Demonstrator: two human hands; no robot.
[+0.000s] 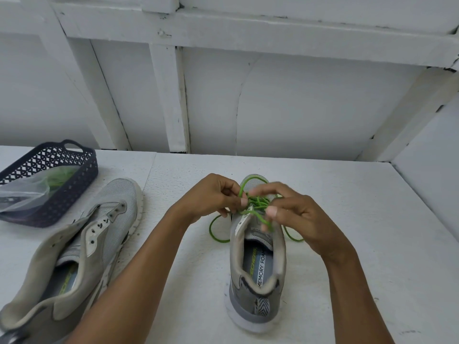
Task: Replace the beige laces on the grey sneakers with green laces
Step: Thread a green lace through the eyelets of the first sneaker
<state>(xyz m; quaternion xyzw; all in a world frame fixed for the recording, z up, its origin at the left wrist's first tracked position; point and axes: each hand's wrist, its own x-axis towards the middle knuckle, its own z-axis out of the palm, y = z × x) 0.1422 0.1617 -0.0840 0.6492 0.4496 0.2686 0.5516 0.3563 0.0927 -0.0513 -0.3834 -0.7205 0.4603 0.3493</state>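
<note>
A grey sneaker (257, 281) stands upright in the middle of the white table, heel towards me, threaded with a green lace (257, 203). My left hand (211, 194) pinches a loop of that lace over the tongue. My right hand (295, 214) pinches the other part of the lace, its fingertips blurred. Loose green lace ends (213, 233) trail onto the table on both sides of the shoe. A second grey sneaker (82, 249) lies at the left with bare eyelets and no lace.
A dark blue perforated basket (72, 184) sits at the back left, holding a clear plastic bag (27, 189) with something green inside. The white table (372, 244) ends at a white panelled wall behind and a side wall on the right.
</note>
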